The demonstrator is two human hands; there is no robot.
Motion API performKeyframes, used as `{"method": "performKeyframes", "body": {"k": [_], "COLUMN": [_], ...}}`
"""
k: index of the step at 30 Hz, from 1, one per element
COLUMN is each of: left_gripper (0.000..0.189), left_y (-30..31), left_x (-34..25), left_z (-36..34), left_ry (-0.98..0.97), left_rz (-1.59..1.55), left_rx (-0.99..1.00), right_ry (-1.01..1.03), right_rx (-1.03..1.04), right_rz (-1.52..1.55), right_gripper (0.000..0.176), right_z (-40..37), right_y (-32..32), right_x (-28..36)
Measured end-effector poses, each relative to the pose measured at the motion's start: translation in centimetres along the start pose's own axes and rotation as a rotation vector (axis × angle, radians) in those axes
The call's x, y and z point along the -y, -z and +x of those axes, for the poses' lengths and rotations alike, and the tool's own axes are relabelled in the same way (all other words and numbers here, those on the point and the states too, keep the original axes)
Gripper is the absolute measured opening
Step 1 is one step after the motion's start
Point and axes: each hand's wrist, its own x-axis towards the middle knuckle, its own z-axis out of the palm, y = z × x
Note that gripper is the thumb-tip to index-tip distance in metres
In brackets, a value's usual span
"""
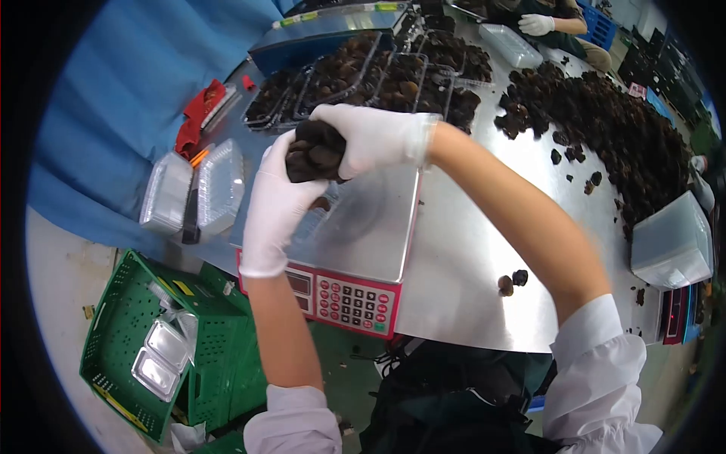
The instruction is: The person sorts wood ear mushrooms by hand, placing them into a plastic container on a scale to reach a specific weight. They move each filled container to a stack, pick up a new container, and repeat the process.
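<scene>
Both my hands wear white gloves and meet above a red-framed weighing scale [393,287] with a metal pan. My left hand [281,200] cups the left and lower side of a clump of dark brown, fungus-like pieces [314,155]. From the upper right, my right hand [374,140] closes round the same clump. Beneath my hands, a clear plastic tray [318,219] on the pan is partly hidden, with a brown piece showing. Just beyond are clear trays [344,72] filled with the same dark pieces.
A large dark pile [597,113] covers the table's right side. Empty clear trays [219,185] stand at left, stacked clear trays [669,242] at right. A green crate [144,303] is at lower left. Across the table is another person's gloved hand [536,25].
</scene>
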Motion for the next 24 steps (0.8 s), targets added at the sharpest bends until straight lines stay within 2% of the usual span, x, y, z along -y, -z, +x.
{"method": "performKeyframes", "body": {"k": [2,4,5,6,7,8,11,13,14,16,18,19,20,22,23,24], "left_gripper": [0.062,0.068,0.073,0.072,0.073,0.073,0.076,0.077,0.079,0.081,0.083,0.084,0.077,0.066,0.059,0.053], "left_y": [2.1,3.1,3.2,2.8,3.0,3.1,2.4,2.0,2.0,2.3,3.1,3.4,3.1,1.2,-0.6,-2.3], "left_x": [0.9,6.5,7.1,6.1,5.8,5.6,3.3,2.6,2.6,2.1,1.1,1.1,0.6,-0.7,-0.5,-0.2], "left_z": [1.0,1.6,1.3,0.1,-0.7,-1.6,-4.4,-5.0,-5.0,-5.4,-6.3,-6.8,-7.4,-9.1,-10.1,-11.5], "left_ry": [0.196,0.001,0.079,0.014,-0.007,-0.027,0.024,0.019,-0.012,-0.044,-0.126,-0.191,-0.231,-0.321,-0.35,-0.366], "left_rz": [-0.096,0.23,0.214,0.29,0.275,0.257,0.237,0.21,0.256,0.296,0.413,0.429,0.422,0.441,0.329,0.219], "left_rx": [0.101,0.096,0.154,0.09,0.096,0.104,0.185,0.214,0.208,0.221,0.179,0.171,0.1,-0.111,-0.249,-0.392], "right_ry": [0.019,0.006,-0.006,-0.023,-0.052,-0.061,-0.046,-0.199,-0.215,0.031,0.099,-0.01,-0.004,-0.24,-0.395,-0.509], "right_rx": [0.017,0.147,0.112,0.076,0.169,0.17,0.197,0.269,0.269,0.023,-0.208,-0.294,-0.387,-0.399,-0.371,-0.293], "right_rz": [-0.075,-0.262,-0.301,-0.339,-0.249,-0.255,-0.235,-0.275,-0.265,-0.214,-0.176,-0.085,-0.108,-0.018,-0.05,-0.057], "right_gripper": [0.061,0.07,0.074,0.078,0.08,0.08,0.079,0.076,0.076,0.068,0.053,0.043,0.036,0.03,0.029,0.04], "right_z": [3.3,5.3,5.0,4.2,3.4,2.3,-1.1,-2.9,-3.7,-5.7,-9.3,-11.4,-13.9,-19.7,-22.6,-25.2], "right_y": [-1.2,-2.3,-2.6,-2.8,-1.9,-1.8,-2.2,-1.5,-1.4,-0.5,0.8,1.2,1.4,1.2,0.5,-0.2], "right_x": [-2.3,-4.5,-5.1,-5.7,-5.0,-4.7,-3.3,-0.9,-1.2,-1.9,-0.9,-0.2,-0.7,-1.5,-2.2,-2.8]}}
